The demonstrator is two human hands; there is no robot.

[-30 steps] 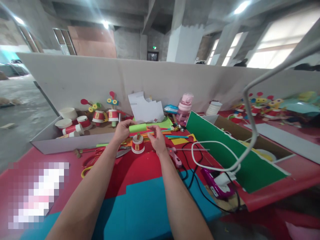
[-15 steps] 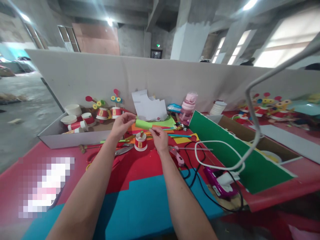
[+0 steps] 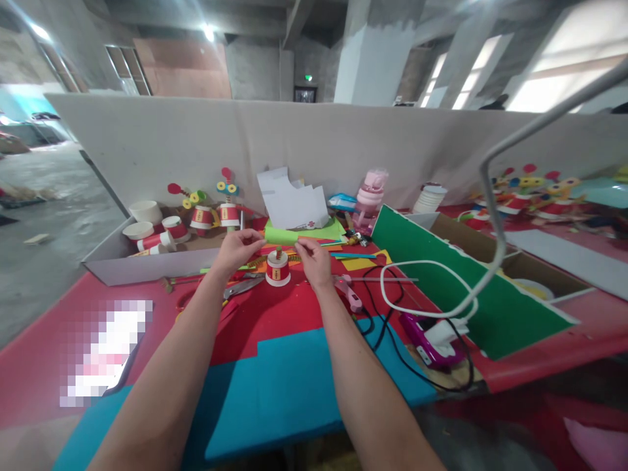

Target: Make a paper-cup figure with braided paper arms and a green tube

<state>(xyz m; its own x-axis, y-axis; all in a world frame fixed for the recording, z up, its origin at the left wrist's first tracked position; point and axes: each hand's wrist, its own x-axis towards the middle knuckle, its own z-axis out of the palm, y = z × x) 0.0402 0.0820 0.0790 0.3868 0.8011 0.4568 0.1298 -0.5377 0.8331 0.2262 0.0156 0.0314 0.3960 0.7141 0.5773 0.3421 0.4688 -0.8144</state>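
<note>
My left hand (image 3: 239, 251) and my right hand (image 3: 314, 260) are raised over the red table, each pinching one end of a light green rolled paper (image 3: 281, 235) held level between them. Just below the roll, between my hands, a small white paper cup with a red band (image 3: 277, 270) stands upside down with a coiled spring sticking up from it. Behind the roll lie sheets of green and orange paper (image 3: 321, 232).
Scissors (image 3: 243, 288) lie left of the cup, a pink glue gun (image 3: 350, 298) with black cord to the right. A purple device (image 3: 426, 341), a white cable loop and a green board (image 3: 456, 291) are further right. Decorated cups (image 3: 203, 216) stand at the back left. A pink bottle (image 3: 367, 199) stands behind.
My hands have carried the green roll a little further from me and lowered it towards the paper stack; the view has shifted slightly.
</note>
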